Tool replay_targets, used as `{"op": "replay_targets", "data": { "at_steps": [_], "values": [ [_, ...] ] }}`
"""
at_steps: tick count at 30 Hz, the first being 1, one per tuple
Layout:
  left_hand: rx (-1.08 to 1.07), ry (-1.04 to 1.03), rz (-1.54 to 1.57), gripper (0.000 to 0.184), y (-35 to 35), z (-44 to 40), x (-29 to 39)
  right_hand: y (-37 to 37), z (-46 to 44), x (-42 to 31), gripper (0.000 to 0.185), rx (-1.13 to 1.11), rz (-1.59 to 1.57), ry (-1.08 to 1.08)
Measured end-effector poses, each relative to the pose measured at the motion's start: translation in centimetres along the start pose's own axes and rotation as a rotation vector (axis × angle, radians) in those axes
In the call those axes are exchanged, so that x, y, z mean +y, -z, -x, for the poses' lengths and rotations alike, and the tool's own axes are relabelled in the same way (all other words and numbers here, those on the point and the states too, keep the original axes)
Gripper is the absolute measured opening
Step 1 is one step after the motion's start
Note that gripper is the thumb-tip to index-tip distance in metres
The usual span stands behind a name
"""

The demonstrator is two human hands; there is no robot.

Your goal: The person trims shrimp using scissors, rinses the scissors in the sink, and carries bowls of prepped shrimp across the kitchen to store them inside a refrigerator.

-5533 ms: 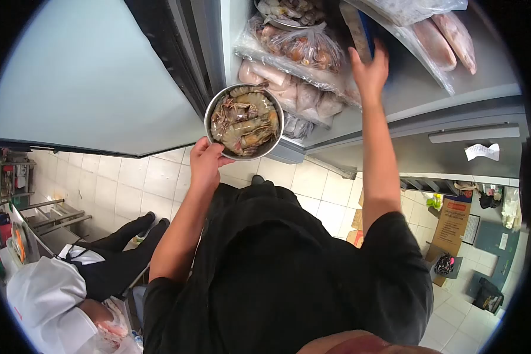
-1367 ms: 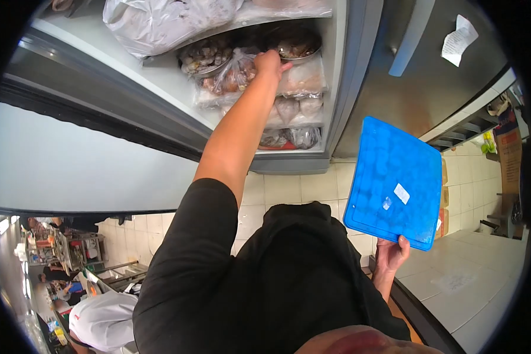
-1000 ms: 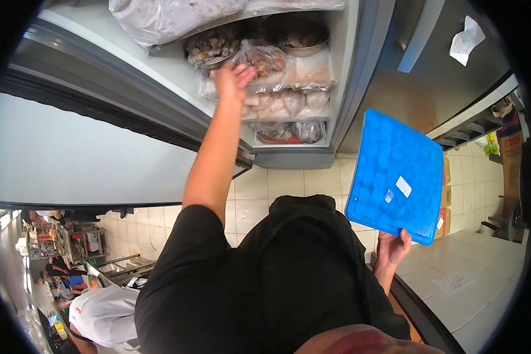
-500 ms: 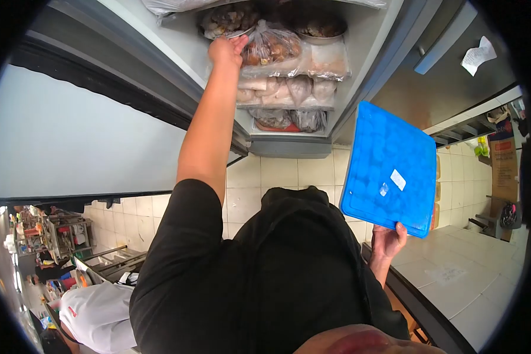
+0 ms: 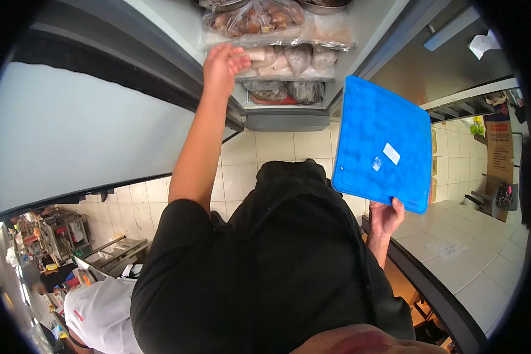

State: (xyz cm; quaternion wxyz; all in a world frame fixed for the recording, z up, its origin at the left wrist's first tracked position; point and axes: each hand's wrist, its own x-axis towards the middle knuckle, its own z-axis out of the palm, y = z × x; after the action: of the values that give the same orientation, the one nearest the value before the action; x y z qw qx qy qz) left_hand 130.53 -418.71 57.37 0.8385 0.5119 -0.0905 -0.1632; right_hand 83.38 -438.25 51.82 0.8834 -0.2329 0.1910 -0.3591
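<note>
My left hand reaches into the open fridge with its fingers loosely apart and nothing visible in them. It is at the left side, by the edge of the middle shelf, close to pale bagged food. Above it lies a clear plastic bag of brown food. My right hand grips the lower edge of a flat blue plastic tray, which it holds up at a tilt. Two small labels stick to the tray's visible face, and darker round patches show across it.
The fridge door stands open on the left. A closed steel door with a handle is at the right. A white tiled counter lies at lower right. At lower left is a person in a white shirt.
My left hand has come down from the upper shelf, beside the metal bowl, to the middle shelf. The view has tilted downward. My right hand still holds the blue tray.
</note>
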Motion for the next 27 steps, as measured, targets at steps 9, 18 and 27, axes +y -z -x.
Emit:
{"op": "replay_targets", "data": {
  "at_steps": [9, 18, 27],
  "values": [
    [0.104, 0.479, -0.089, 0.019, 11.2, 12.0, -9.3, -3.9, -0.9, 7.0, 0.074, -0.067, 0.014, -0.196],
    [0.094, 0.524, -0.059, 0.022, 18.5, 20.2, -8.7, -8.9, -5.4, 17.7, 0.071, -0.270, 0.011, -0.409],
    [0.224, 0.603, -0.163, 0.021, 25.2, 25.0, -10.7, -11.9, -13.1, 23.7, 0.053, -0.393, -0.076, -0.374]
  ]
}}
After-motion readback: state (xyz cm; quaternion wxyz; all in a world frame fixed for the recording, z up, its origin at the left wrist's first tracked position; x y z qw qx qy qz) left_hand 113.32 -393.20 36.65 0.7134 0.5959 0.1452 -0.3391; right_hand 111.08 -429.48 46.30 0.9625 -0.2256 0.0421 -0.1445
